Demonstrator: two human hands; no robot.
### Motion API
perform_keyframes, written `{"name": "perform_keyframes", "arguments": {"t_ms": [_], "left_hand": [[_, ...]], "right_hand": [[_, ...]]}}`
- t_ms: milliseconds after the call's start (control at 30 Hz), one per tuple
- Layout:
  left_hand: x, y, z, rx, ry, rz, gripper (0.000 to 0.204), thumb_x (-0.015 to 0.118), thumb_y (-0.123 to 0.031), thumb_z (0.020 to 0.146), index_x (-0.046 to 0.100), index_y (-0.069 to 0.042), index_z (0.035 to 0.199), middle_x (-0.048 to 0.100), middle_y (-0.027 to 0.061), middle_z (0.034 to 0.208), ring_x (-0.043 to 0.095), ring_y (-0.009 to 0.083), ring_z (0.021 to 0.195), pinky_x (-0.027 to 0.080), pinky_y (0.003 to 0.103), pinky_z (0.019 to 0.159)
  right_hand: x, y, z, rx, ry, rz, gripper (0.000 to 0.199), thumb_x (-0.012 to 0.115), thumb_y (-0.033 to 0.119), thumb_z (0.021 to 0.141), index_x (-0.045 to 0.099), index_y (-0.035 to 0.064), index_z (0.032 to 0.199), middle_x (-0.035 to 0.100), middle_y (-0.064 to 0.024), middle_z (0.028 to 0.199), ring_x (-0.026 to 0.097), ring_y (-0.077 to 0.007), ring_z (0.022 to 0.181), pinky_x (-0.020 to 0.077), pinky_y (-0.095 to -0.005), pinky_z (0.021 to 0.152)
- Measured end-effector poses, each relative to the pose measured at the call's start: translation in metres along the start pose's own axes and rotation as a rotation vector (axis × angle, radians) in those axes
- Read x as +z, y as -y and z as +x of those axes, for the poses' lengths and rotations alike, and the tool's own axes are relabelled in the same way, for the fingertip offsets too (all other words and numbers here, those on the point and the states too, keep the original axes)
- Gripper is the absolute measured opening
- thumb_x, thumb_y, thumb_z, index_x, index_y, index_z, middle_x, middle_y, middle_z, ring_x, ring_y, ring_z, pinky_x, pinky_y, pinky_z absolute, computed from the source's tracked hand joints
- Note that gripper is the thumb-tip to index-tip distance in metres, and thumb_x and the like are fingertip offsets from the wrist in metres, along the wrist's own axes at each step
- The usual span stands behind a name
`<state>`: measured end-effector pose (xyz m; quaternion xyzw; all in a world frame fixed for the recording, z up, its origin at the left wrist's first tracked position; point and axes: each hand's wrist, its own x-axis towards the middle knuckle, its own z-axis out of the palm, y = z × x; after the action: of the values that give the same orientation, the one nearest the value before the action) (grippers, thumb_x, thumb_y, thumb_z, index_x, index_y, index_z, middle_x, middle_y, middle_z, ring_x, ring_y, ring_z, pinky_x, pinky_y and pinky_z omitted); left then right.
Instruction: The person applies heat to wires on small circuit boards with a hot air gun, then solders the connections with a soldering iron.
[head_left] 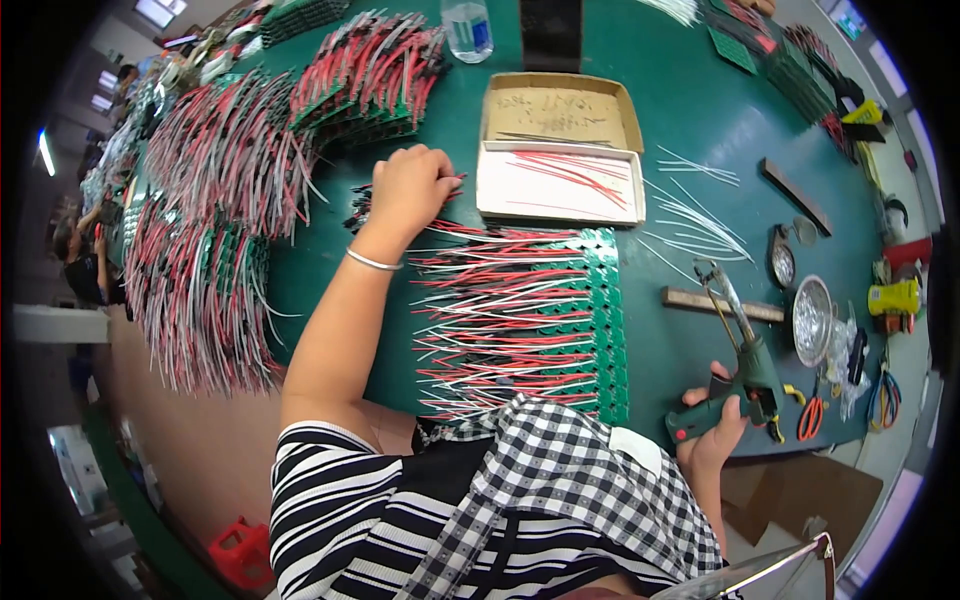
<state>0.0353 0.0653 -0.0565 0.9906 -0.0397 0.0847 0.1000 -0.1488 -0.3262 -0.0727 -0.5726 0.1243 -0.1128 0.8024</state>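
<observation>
Gripping the gun, my right hand sits at four o'clock. Boards look wired, loose wires remain; left hand curled, grasp unclear.

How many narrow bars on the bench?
2: dark bar at right, beyond the metal bowl; brown bar partly behind the green tool in the right hand. Others may be hidden.

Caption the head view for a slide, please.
Right hand holds a green gun-shaped tool; left hand is near dark wires.
</observation>
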Motion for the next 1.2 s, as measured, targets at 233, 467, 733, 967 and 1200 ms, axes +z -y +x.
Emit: {"name": "perform_keyframes", "arguments": {"t_ms": [233,467,733,967,1200], "left_hand": [[-0.002,0.004,-0.008,0.069,-0.052,0.014,0.011,0.061,-0.017,0.081,0.055,-0.008,0.081,0.059,0.0062,0.076,0.056,0.027,0.079,0.037,0.041,0.074],[-0.032,-0.012,-0.008,-0.014,-0.295,-0.478,0.009,0.061,-0.008,0.083,0.056,-0.003,0.088,0.063,0.0099,0.074,0.061,0.0255,0.066,0.047,0.033,0.06],[-0.029,0.0,-0.011,0.09,-0.208,-0.365,0.012,0.064,-0.01,0.081,0.067,-0.003,0.09,0.065,0.008,0.076,0.062,0.0202,0.068,0.047,0.029,0.063],[-0.056,0.016,-0.002,-0.182,0.023,-1.112,0.018,0.056,-0.016,0.091,0.064,0.0,0.094,0.065,0.0036,0.091,0.057,0.009,0.089,0.043,0.025,0.086],[-0.076,0.034,0.005,0.047,-0.175,-1.647,0.018,0.047,-0.018,0.096,0.058,-0.004,0.099,0.062,0.0047,0.086,0.061,0.0166,0.083,0.047,0.03,0.079]], "right_hand": [[-0.005,0.003,-0.007,0.028,-0.038,0.03,0.047,0.049,0.021,0.091,0.033,-0.0006,0.129,0.054,-0.0212,0.115,0.061,-0.0214,0.068,0.0516,-0.031,0.059],[-0.003,0.016,0.004,0.03,-0.028,0.021,0.049,0.051,0.02,0.09,0.033,-0.0024,0.129,0.055,-0.0218,0.114,0.061,-0.022,0.064,0.0514,-0.0321,0.055],[-0.007,0.025,0.017,0.011,0.188,-0.087,0.053,0.058,0.024,0.086,0.038,-0.0055,0.126,0.055,-0.0215,0.114,0.06,-0.0214,0.063,0.0492,-0.0317,0.055],[0.001,0.015,0.023,0.035,0.152,-0.085,0.051,0.056,0.022,0.087,0.037,-0.0023,0.127,0.055,-0.0214,0.112,0.058,-0.0197,0.06,0.0475,-0.0302,0.053],[0.009,0.01,0.027,0.028,0.121,-0.056,0.056,0.059,0.024,0.087,0.034,-0.004,0.128,0.054,-0.0229,0.113,0.06,-0.0218,0.059,0.0491,-0.0307,0.05]]}}
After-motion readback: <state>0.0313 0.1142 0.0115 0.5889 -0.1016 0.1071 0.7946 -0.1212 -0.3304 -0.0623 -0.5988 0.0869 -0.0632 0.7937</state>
